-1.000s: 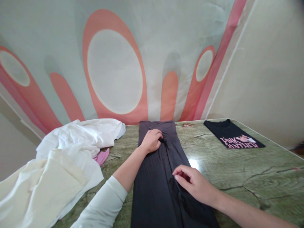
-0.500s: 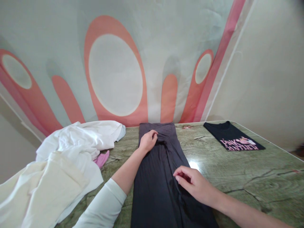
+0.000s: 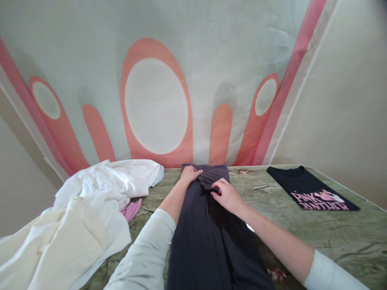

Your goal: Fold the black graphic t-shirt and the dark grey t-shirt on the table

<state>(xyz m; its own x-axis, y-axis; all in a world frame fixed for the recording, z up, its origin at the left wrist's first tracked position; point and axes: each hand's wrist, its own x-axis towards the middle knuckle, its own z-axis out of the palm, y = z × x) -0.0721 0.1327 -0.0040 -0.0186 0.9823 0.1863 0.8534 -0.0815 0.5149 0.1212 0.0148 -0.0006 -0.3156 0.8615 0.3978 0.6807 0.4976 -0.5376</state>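
A long dark grey garment [image 3: 208, 237] lies stretched down the middle of the green marbled table [image 3: 332, 237], its far end near the wall. My left hand [image 3: 190, 175] rests at the garment's far left corner, fingers curled onto the cloth. My right hand [image 3: 226, 195] is just right of it, fingers pinching a fold of the dark cloth near the far end. Both forearms reach across the garment, in pale sleeves.
A heap of white and cream clothes [image 3: 84, 213] covers the table's left side, with a pink piece [image 3: 131, 209] poking out. A folded black T-shirt with pink lettering [image 3: 314, 193] lies at the far right. A patterned banner [image 3: 157, 108] hangs on the wall behind.
My right hand has moved from the garment's middle up to its far end, beside my left hand, and now pinches the cloth. The left hand shifted slightly farther; the view has tipped up.
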